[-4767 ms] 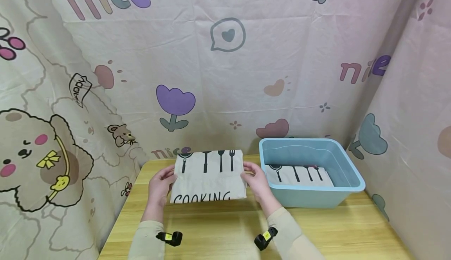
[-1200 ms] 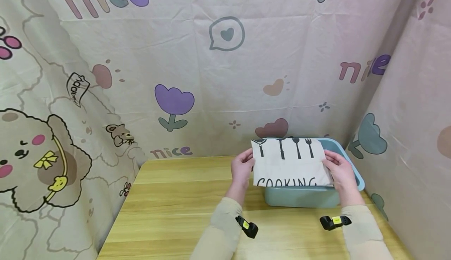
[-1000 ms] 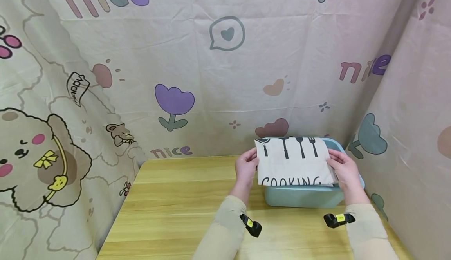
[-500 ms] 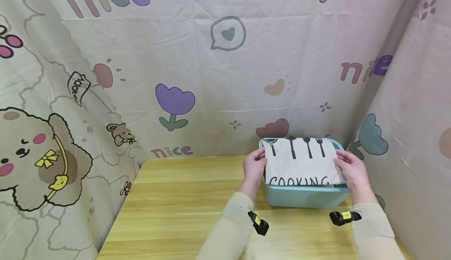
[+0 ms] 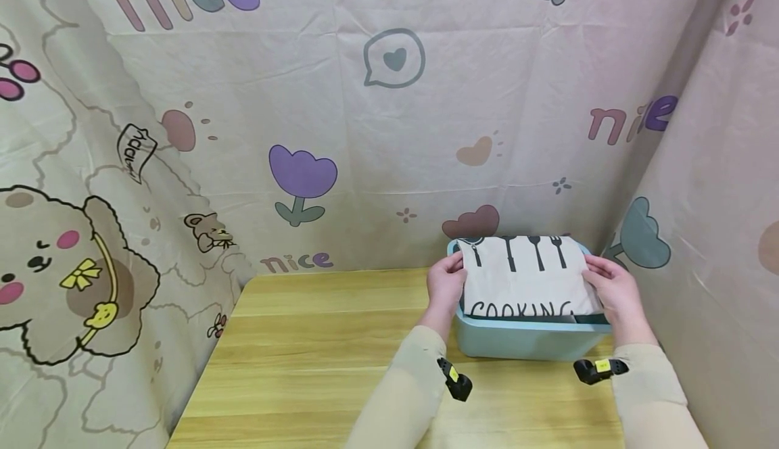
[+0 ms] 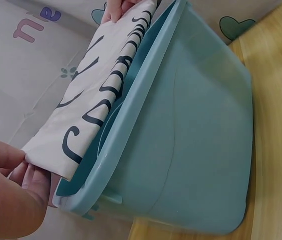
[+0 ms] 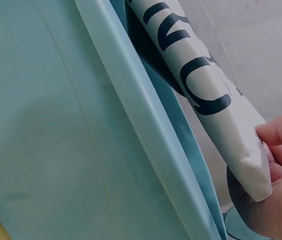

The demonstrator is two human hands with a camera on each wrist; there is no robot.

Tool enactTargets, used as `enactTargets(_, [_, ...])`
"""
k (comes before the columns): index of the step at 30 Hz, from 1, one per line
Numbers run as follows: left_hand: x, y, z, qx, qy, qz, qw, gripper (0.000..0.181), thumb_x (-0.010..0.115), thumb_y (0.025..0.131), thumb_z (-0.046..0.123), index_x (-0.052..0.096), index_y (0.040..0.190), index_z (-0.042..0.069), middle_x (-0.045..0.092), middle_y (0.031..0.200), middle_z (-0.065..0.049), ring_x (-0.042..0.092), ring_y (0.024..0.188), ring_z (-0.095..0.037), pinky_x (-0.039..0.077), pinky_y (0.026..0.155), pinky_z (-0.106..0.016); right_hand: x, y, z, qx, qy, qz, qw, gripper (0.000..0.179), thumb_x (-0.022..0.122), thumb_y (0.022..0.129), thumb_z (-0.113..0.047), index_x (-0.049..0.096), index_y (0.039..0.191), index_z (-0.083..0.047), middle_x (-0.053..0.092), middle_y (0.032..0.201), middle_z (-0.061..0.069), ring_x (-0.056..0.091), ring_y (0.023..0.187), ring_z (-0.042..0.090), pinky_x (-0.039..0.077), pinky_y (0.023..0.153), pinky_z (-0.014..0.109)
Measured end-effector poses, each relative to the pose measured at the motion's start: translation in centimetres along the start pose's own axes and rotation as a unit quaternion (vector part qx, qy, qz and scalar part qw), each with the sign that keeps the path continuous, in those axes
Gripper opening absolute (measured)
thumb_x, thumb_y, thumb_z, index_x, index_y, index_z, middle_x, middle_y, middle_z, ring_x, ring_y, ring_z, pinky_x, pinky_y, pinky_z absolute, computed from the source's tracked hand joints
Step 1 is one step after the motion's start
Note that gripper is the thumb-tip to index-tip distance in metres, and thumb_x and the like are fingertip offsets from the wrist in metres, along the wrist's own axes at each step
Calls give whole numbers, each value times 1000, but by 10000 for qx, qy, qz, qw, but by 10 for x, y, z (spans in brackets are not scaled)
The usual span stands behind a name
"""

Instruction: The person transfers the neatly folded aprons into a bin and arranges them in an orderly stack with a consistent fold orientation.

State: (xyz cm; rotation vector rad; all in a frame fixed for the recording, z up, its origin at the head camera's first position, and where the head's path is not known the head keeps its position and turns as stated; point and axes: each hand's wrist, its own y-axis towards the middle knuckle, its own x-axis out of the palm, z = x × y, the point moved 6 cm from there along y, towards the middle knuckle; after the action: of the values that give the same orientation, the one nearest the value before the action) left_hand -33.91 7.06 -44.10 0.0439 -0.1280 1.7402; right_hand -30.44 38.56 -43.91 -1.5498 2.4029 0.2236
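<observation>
A folded white cloth [image 5: 526, 283], printed with black utensils and the word COOKING, is held flat by its two sides over the light blue plastic bin [image 5: 531, 341]. My left hand [image 5: 445, 284] pinches its left edge, thumb on top, as the left wrist view also shows. At the opposite edge my right hand [image 5: 615, 292] pinches it the same way; the right wrist view shows a corner of the cloth [image 7: 220, 117] between thumb and fingers. The cloth's front edge lies just behind the bin's front rim [image 6: 145, 95]. Most of the bin's inside is hidden beneath it.
The bin stands at the right back of a wooden table [image 5: 304, 341], close to the patterned curtain [image 5: 389, 131] behind. Another curtain [image 5: 730, 232] hangs along the right side. Each sleeve carries a small black camera [image 5: 455, 379].
Both hands have carried the folded cloth from the table's middle rightward over the bin. In the last second it has shifted further right and slightly back. A similar folded cloth seen inside the bin earlier is now covered.
</observation>
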Motion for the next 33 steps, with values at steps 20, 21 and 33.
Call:
enactTargets(20, [-5, -2, 8, -76, 1337, -541, 9895, 30, 62, 97, 7, 68, 126, 7, 66, 123, -6, 59, 118, -24, 50, 98, -38, 7, -8, -6, -1064, -1577, -121, 9817, 43, 46, 105, -18, 48, 136, 11, 49, 133, 34, 47, 122, 50, 41, 99, 61])
enactTargets(21, [-5, -2, 9, -72, 1381, -564, 9888, 30, 62, 97, 8, 67, 126, 8, 66, 122, -6, 59, 118, -24, 50, 97, -38, 7, -9, -7, -1074, -1570, -101, 9817, 43, 46, 105, -19, 48, 136, 10, 49, 133, 34, 47, 122, 49, 41, 99, 61])
enactTargets(33, [-4, -6, 18, 608, 2122, -849, 9716, 33, 66, 95, 10, 66, 128, 6, 68, 120, -4, 61, 114, -20, 51, 95, -34, 11, -14, -15, -1545, -1890, 54, 9697, 39, 49, 104, -19, 53, 132, 8, 55, 126, 31, 54, 114, 45, 45, 95, 58])
